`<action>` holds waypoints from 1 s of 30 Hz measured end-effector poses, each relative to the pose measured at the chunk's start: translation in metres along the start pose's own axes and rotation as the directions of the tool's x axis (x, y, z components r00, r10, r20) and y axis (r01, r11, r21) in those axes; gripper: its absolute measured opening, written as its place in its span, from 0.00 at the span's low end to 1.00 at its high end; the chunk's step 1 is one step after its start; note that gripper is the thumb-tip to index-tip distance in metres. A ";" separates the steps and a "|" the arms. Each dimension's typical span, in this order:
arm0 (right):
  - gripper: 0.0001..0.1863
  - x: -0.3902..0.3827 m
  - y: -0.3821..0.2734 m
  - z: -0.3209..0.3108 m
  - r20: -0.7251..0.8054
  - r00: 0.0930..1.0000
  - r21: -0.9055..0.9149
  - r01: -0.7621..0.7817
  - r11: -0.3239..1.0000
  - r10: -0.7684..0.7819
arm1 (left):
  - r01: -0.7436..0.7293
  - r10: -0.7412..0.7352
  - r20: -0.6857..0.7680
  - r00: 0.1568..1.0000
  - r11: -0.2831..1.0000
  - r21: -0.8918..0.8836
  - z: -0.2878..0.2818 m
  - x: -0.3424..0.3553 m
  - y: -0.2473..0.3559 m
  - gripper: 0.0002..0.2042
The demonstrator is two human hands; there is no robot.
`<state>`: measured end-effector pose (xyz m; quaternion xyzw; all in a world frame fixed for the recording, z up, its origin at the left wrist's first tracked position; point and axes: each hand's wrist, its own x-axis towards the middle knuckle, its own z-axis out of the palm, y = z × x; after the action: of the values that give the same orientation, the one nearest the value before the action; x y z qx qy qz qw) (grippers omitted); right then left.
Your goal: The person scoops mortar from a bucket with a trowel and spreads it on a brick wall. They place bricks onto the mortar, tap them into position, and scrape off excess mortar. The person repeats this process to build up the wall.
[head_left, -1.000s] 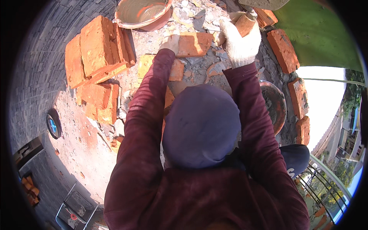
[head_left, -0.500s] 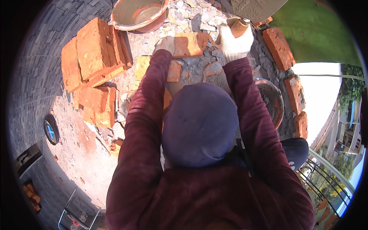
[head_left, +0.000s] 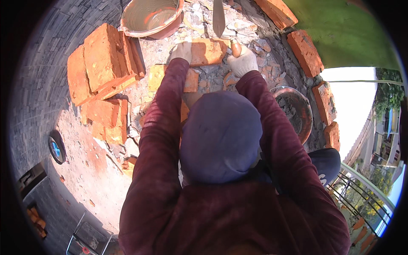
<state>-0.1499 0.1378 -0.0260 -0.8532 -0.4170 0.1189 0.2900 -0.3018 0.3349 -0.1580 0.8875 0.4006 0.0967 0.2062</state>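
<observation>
My left hand, in a pale glove, is closed round the left end of an orange brick, which lies partly in shadow over broken rubble. Just right of the brick, my right hand wears a white knit glove and grips a trowel by its wooden handle. The trowel's blade appears narrow, almost edge-on, beyond the brick. Brick pieces lie nearer to me, below the held brick.
A bucket of grey mortar stands far left, beside stacked bricks. Another mortar container sits by my right forearm. A row of bricks lines the right edge. My cap covers the middle of the view.
My right hand has moved left, closer to the brick, and the trowel blade has swung from the upper right to a narrow edge-on angle. My left hand stays on the brick.
</observation>
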 end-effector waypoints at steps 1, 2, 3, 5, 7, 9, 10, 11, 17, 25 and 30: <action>0.13 -0.010 0.001 0.008 0.061 0.998 -0.120 0.032 0.992 -0.025 | 0.040 -0.040 0.023 0.999 0.999 0.000 -0.002 0.002 0.001 0.15; 0.14 -0.003 0.004 0.007 0.173 0.984 -0.194 -0.015 0.981 0.049 | -0.041 0.046 -0.100 0.994 0.998 0.056 -0.002 0.003 0.003 0.14; 0.14 -0.003 0.006 0.006 0.165 0.986 -0.170 -0.009 0.985 0.037 | -0.074 0.084 -0.194 0.977 0.996 0.057 -0.002 0.006 0.005 0.14; 0.15 0.021 0.008 -0.016 0.183 0.981 0.016 -0.070 0.997 0.066 | -0.023 0.027 -0.060 0.998 0.997 0.073 -0.002 0.005 0.003 0.14; 0.14 0.042 0.000 -0.039 -0.176 0.967 0.295 0.231 0.927 -0.185 | -0.094 0.102 -0.138 0.985 0.994 0.063 -0.001 0.006 0.001 0.14; 0.10 0.046 -0.006 -0.049 -0.494 0.833 0.445 0.489 0.750 -0.250 | -0.080 0.087 -0.100 0.991 0.994 0.077 0.002 0.002 -0.001 0.14; 0.09 0.040 -0.009 -0.043 -0.533 0.824 0.398 0.444 0.803 -0.191 | -0.074 0.078 -0.081 0.994 0.996 0.055 0.002 0.004 -0.001 0.13; 0.08 0.027 -0.009 -0.034 -0.534 0.842 0.481 0.373 0.794 -0.072 | -0.070 0.074 -0.104 0.992 0.996 0.048 0.002 0.002 -0.001 0.14; 0.20 -0.011 0.024 0.012 0.234 0.971 -0.292 0.119 0.949 -0.050 | -0.105 0.103 -0.197 0.975 0.994 -0.003 0.003 0.001 0.000 0.18; 0.10 0.006 -0.010 -0.020 -0.521 0.849 0.413 0.341 0.845 -0.088 | -0.048 0.051 -0.046 0.998 0.997 0.067 0.003 0.003 -0.003 0.18; 0.16 -0.004 0.013 0.001 0.205 0.979 -0.158 0.044 0.986 -0.011 | -0.058 0.070 -0.127 0.989 0.994 0.096 -0.001 0.007 0.003 0.14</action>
<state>-0.1445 0.1285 -0.0347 -0.8514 -0.4645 0.1672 0.1772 -0.2958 0.3386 -0.1559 0.9003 0.3885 0.1422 0.1353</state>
